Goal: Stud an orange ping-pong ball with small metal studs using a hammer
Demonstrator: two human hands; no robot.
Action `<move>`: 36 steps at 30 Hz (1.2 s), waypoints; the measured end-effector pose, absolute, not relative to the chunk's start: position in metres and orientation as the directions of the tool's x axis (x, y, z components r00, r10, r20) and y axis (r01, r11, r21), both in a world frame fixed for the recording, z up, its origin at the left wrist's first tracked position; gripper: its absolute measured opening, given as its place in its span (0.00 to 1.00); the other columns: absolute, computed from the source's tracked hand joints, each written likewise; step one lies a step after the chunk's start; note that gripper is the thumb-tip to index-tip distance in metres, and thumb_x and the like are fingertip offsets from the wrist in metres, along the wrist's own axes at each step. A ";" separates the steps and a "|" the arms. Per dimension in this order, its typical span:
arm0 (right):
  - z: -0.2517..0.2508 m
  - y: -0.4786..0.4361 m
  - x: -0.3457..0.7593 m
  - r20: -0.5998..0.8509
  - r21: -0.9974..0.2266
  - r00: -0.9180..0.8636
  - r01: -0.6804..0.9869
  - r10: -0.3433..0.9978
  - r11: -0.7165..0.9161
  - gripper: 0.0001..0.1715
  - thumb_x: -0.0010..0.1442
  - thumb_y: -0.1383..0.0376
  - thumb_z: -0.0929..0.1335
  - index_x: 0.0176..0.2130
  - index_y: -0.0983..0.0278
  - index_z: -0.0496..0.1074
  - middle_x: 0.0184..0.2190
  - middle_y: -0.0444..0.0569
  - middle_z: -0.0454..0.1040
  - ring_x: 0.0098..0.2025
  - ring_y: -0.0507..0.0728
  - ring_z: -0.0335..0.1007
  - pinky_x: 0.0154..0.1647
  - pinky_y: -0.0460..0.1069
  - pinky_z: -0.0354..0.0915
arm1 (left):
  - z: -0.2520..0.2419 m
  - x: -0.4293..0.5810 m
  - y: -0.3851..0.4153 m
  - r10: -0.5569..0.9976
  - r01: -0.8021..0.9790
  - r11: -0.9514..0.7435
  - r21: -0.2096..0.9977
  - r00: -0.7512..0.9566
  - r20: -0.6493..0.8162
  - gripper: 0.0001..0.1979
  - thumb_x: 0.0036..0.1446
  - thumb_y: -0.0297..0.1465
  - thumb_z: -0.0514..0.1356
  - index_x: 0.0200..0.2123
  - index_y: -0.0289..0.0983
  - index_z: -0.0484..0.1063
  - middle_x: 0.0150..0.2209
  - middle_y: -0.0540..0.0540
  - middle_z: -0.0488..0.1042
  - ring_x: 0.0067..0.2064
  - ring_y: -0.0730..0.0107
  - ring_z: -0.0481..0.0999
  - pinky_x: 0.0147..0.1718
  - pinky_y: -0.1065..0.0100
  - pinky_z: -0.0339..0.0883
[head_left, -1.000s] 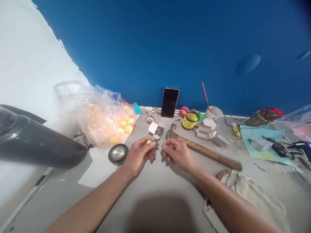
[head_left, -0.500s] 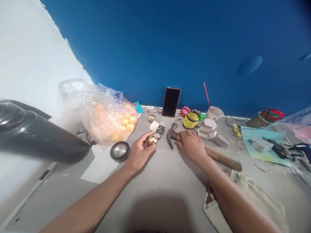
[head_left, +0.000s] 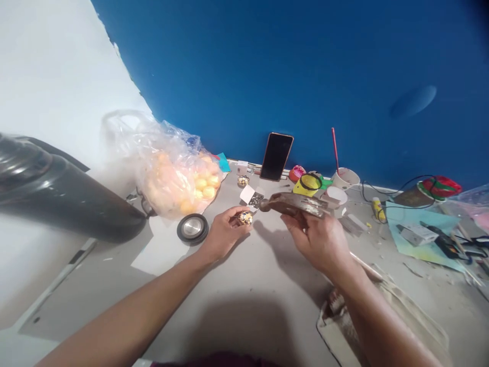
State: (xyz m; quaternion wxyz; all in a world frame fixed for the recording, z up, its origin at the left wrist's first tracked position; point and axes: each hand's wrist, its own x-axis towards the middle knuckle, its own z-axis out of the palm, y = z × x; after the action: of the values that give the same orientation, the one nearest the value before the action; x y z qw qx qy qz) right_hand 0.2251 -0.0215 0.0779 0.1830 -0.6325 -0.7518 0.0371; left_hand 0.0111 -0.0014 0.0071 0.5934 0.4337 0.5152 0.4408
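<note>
My left hand (head_left: 228, 233) rests on the table, its thumb and fingers closed round a small ball (head_left: 245, 218) with a gold and dark spotted surface. My right hand (head_left: 324, 239) grips a claw hammer (head_left: 294, 202) by its wooden handle, the metal head raised above the table and its end to the right of the ball, apart from it. Just behind the ball lies an opened small white box (head_left: 247, 193) with tiny dark shiny pieces in it, partly covered by the hammer head. A second spotted ball (head_left: 243, 181) sits farther back.
A plastic bag of yellow-orange balls (head_left: 171, 173) and a round black lid (head_left: 192, 229) are at left, near a large dark bottle (head_left: 69, 193). A phone (head_left: 277, 156) leans on the blue wall. A yellow cup (head_left: 306, 184) stands behind the hammer; a cloth bag (head_left: 405, 316) lies front right.
My right hand has lifted the hammer off the table, turning its head towards the ball. My left hand keeps holding the ball in about the same place. The view has shifted slightly.
</note>
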 end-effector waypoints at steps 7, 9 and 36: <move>0.063 -0.030 0.215 0.267 -0.247 -0.269 0.909 0.925 0.336 0.20 0.66 0.56 0.65 0.48 0.63 0.80 0.33 0.53 0.83 0.30 0.59 0.77 0.31 0.49 0.62 | 0.005 0.011 -0.001 0.968 -0.109 0.230 0.967 0.129 -0.216 0.23 0.41 0.30 0.73 0.43 0.33 0.78 0.32 0.49 0.78 0.31 0.71 0.73 0.34 0.68 0.68; 0.060 -0.030 0.215 0.339 -0.260 -0.257 0.899 0.905 0.352 0.20 0.66 0.56 0.65 0.49 0.62 0.80 0.36 0.54 0.83 0.33 0.60 0.78 0.33 0.49 0.64 | 0.005 0.010 -0.001 0.967 -0.089 0.234 0.968 0.124 -0.222 0.23 0.40 0.29 0.73 0.43 0.34 0.77 0.32 0.49 0.78 0.33 0.70 0.74 0.34 0.69 0.68; 0.074 -0.036 0.214 0.320 -0.237 -0.251 0.913 0.913 0.333 0.19 0.66 0.57 0.65 0.48 0.61 0.80 0.34 0.52 0.83 0.33 0.59 0.77 0.32 0.49 0.61 | 0.009 0.013 -0.007 0.971 0.125 0.133 0.983 0.182 -0.154 0.20 0.44 0.31 0.68 0.44 0.36 0.75 0.34 0.50 0.76 0.35 0.69 0.73 0.36 0.68 0.67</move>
State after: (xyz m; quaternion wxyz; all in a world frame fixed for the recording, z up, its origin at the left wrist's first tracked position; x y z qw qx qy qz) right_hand 0.2140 -0.0355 0.0744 0.2034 -0.5773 -0.7908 0.0011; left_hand 0.0131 -0.0070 0.0088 0.5516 0.5355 0.5119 0.3834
